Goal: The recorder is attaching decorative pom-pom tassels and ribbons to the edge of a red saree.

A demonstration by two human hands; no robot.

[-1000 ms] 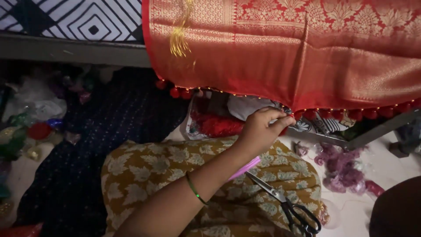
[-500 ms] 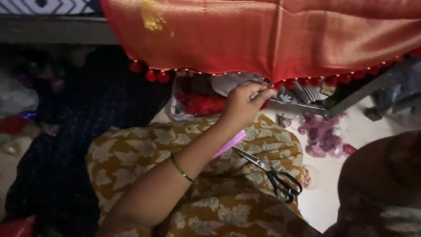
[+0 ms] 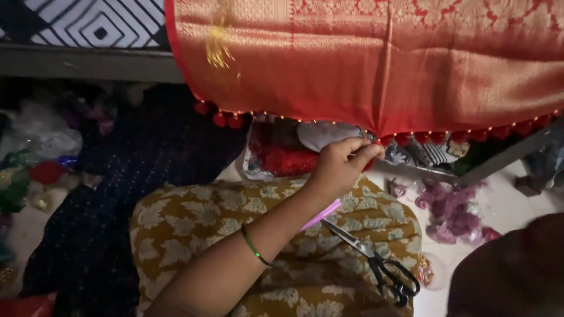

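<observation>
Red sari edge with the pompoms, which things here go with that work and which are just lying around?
In use: left hand pinching the red-gold sari hem at its pompom trim; scissors on the lap.
Lying about: purple fabric scraps, dark blue cloth, red packet.

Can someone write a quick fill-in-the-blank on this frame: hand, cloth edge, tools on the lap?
1. The hand pinches the lower edge of the ____ and gold cloth.
2. Black-handled ____ lie on the yellow patterned lap.
3. A thin ____ bangle circles the wrist.

Missing: red; scissors; green
</observation>
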